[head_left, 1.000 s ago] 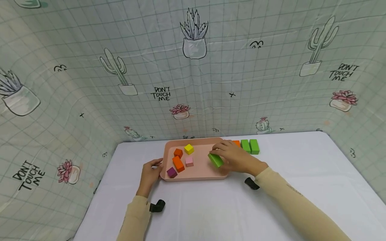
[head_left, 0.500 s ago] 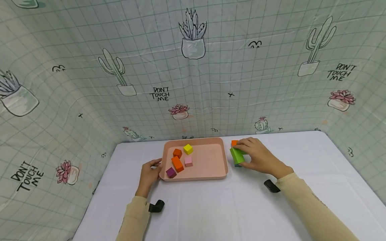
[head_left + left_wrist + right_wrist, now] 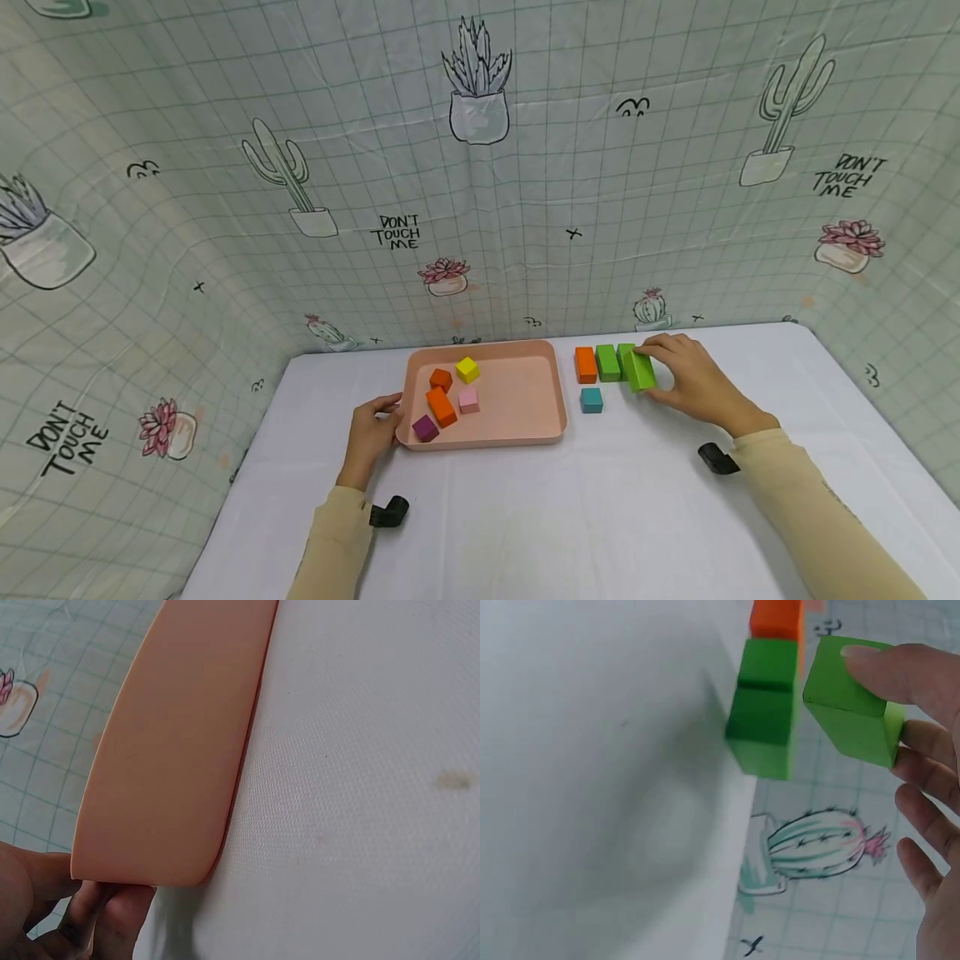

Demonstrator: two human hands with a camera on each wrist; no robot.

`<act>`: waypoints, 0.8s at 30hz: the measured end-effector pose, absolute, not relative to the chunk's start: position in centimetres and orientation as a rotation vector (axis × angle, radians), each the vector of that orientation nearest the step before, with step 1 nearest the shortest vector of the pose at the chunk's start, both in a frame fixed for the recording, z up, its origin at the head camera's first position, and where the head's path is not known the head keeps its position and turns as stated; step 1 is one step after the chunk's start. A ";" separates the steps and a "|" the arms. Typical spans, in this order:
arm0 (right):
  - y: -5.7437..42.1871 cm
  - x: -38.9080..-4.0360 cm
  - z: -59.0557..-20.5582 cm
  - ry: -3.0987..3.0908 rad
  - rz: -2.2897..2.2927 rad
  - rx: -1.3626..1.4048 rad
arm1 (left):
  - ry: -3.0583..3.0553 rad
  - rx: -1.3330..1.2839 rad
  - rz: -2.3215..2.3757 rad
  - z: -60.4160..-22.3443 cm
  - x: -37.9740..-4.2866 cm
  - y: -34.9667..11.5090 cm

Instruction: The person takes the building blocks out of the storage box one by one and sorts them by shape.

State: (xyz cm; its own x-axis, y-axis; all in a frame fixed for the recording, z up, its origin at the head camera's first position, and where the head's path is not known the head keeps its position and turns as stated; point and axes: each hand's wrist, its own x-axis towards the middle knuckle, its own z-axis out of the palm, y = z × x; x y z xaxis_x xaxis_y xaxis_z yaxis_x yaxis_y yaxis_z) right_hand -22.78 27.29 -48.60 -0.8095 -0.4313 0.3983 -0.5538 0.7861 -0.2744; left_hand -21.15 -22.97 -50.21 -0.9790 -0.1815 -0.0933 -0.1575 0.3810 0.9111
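Room in front, tight row at back right.
The table (image 3: 495, 525) lies open before the tray (image 3: 517, 400), whose right half is bare floor; loose blocks (image 3: 442, 407) obstruct its left half, the left hand (image 3: 375, 429) its left edge. A narrow strip parts the tray from the teal block (image 3: 592, 400) and orange block (image 3: 586, 365); the right hand (image 3: 693, 379) and its held block (image 3: 642, 372) close off the right side of two green blocks (image 3: 607, 364).
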 end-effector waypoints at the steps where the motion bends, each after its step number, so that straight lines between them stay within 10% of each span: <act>1: 27.6 -22.8 -48.8 -2.671 0.561 0.735 | -2.592 0.319 -1.711 -50.2 -21.2 -23.0; 24: 30.6 -25.5 -51.1 -2.858 0.601 0.570 | -2.598 0.296 -1.683 -49.6 -20.8 -22.9</act>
State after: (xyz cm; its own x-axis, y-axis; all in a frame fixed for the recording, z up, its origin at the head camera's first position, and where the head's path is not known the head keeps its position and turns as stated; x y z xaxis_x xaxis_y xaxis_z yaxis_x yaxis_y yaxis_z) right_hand -25.49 30.62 -51.07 -0.9133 -0.3321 0.2357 -0.3989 0.8460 -0.3538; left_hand -20.80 -22.92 -49.58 -0.9814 -0.1760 -0.0769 -0.1421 0.3961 0.9071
